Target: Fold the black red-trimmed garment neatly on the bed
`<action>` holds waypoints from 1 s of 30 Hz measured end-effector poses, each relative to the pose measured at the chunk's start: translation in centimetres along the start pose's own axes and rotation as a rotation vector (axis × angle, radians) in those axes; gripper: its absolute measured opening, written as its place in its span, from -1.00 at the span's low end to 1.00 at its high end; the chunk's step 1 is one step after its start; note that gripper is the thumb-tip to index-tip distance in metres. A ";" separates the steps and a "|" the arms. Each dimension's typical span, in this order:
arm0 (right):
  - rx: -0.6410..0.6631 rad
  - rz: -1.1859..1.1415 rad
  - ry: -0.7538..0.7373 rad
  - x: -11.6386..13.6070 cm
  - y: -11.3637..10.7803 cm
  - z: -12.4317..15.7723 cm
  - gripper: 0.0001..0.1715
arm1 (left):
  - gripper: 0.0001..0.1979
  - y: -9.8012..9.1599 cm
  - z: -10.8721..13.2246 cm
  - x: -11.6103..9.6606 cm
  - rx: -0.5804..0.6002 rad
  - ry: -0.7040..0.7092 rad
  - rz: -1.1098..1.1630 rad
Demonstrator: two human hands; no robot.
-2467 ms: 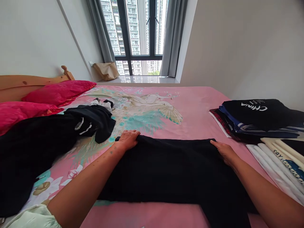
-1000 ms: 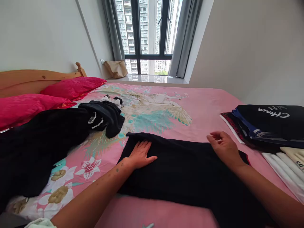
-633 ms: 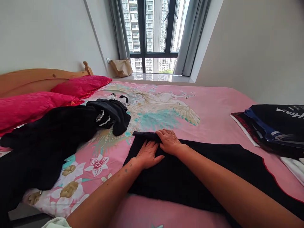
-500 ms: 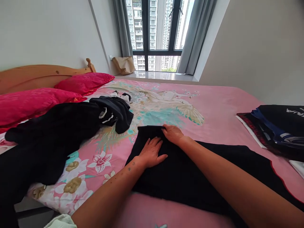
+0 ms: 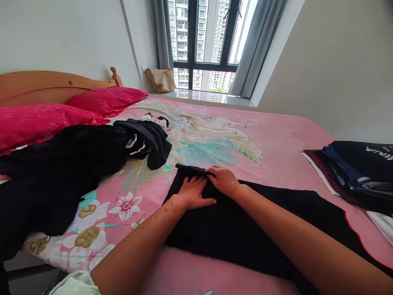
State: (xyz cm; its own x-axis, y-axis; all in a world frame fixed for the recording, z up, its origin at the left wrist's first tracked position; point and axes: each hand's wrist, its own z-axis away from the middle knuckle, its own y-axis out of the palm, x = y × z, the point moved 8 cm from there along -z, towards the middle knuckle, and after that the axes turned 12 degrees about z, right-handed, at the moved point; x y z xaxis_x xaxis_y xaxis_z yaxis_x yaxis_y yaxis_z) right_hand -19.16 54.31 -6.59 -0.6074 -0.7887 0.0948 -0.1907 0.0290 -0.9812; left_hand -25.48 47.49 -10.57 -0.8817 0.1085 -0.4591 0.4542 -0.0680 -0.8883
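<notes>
A black garment with a red trim along its right end (image 5: 227,233) lies spread on the pink bed; its exact kind I cannot make out. My left hand (image 5: 195,193) rests flat on the cloth near its far left end, palm down, fingers stretched toward the top edge. Just right of it, my right hand (image 5: 224,181) pinches that upper edge, which is lifted and turned over toward me in a narrow roll. The fingertips of both hands are close together at this fold, and the right thumb is partly hidden.
Loose dark clothes (image 5: 92,159) are heaped on the left. Folded clothes are stacked (image 5: 362,172) at the right. Two red pillows (image 5: 107,100) lie by the wooden headboard (image 5: 61,80). A paper bag (image 5: 161,80) stands on the windowsill beyond the floral bedsheet (image 5: 282,135).
My right hand has drawn the garment's far edge slightly toward me and left, turning it over. The left hand has stayed flat on the cloth. The view has shifted slightly.
</notes>
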 end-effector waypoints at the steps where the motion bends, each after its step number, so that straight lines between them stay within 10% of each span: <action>1: -0.019 -0.004 -0.011 0.2 0.2 0.3 -0.68 | -0.09 0.1 0.0 0.0 -0.005 0.001 -0.003; 10: -0.025 0.069 -0.126 1.9 1.8 2.5 -0.58 | -0.59 -4.5 2.4 0.8 -0.009 -0.142 0.003; 15: 0.046 0.099 -0.104 2.9 1.3 2.9 -0.55 | -0.58 -9.9 4.0 1.6 -0.394 -0.187 0.037; 19: 0.140 0.041 -0.028 3.2 1.7 3.5 -0.42 | -0.54 -5.3 1.8 1.1 -0.188 -0.008 0.000; 24: 0.397 -0.073 -0.083 3.6 4.1 5.1 -0.18 | -0.39 0.2 1.0 4.1 0.122 -0.163 0.090; 30: 0.066 -0.328 0.047 0.2 -1.3 7.5 -0.50 | -0.42 -0.8 1.2 4.7 0.179 -0.189 0.137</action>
State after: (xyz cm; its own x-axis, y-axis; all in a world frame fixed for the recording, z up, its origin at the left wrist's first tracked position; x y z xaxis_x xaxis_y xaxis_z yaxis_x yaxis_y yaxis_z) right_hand -13.26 49.51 -6.55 -0.5572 -0.7201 0.4135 -0.3325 -0.2628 -0.9057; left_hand -30.10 46.83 -12.02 -0.8293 -0.0991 -0.5500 0.5560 -0.2451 -0.7942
